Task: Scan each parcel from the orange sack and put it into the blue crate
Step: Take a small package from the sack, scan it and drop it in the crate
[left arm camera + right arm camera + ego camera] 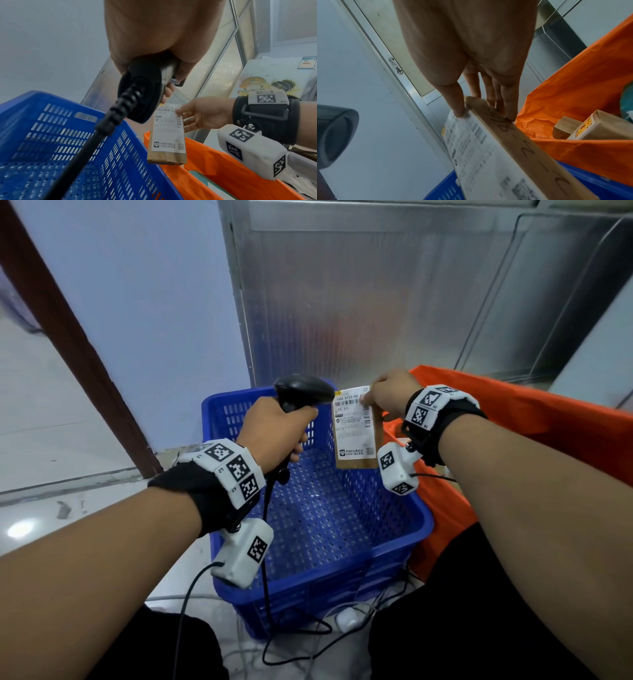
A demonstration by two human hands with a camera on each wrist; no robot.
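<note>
My right hand (pixel 385 395) pinches the top of a flat brown cardboard parcel (pixel 356 429) with a white shipping label, thumb on the label, fingers behind. The parcel (pixel 169 134) hangs upright over the right rear part of the blue crate (pixel 418 518). My left hand (pixel 274 433) grips a black handheld scanner (pixel 303 393) by its handle, its head just left of the parcel's top. The orange sack (pixel 534 419) stands right of the crate. In the right wrist view the parcel (pixel 510 152) shows handwriting on its side, with my fingers (pixel 509 102) at its end.
Several more parcels (pixel 590 127) lie inside the orange sack (pixel 573 94). The blue crate's perforated floor (pixel 322 518) shows nothing in it. A metal-framed panel (pixel 359 292) stands behind. The scanner cable (pixel 267 559) hangs over the crate's near left rim, and more cables lie on the floor.
</note>
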